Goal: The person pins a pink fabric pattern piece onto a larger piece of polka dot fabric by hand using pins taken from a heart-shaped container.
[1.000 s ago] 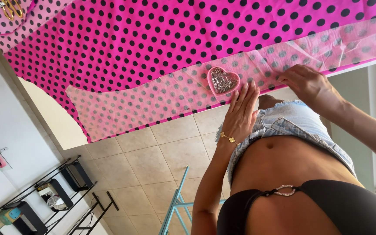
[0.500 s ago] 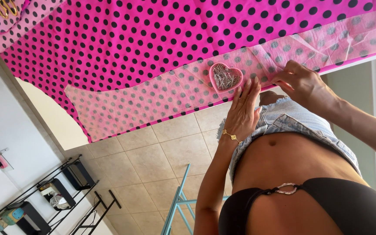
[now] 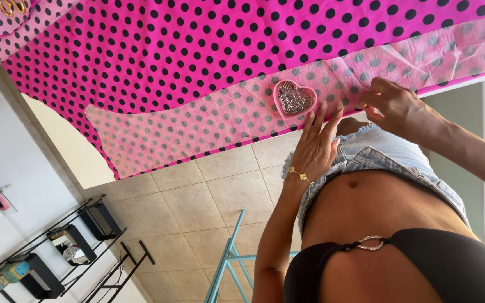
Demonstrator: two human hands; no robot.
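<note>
**A:** Reference item: the pink heart-shaped pin dish [image 3: 294,99]. What is its position?

**B:** It sits on the translucent tissue pattern piece [image 3: 197,123], which lies flat on the hot-pink fabric with black polka dots [image 3: 197,50]. The dish is full of straight pins.

**A:** Left hand?

**B:** The left hand [image 3: 314,148] is directly below the dish, on the person's side of it. The fingers are straight, slightly spread and grip nothing. The fingertips reach the near edge of the pattern piece, just beside the dish rim. A gold bracelet [image 3: 300,175] sits at the wrist.

**A:** Right hand?

**B:** The right hand [image 3: 402,109] is to the right of the dish, near it but not touching it. The fingers are curled, with thumb and forefinger pinched together at the near edge of the pattern piece. I cannot tell whether a pin sits between them.

**A:** Other items, referenced to the dish?

**B:** Gold scissor handles [image 3: 11,7] lie on the fabric far to the upper left. The tiled floor [image 3: 197,196] shows below and to the left. A black shelf rack [image 3: 68,247] stands well to the lower left, and a turquoise metal frame [image 3: 228,264] stands below the dish, near the left forearm.
</note>
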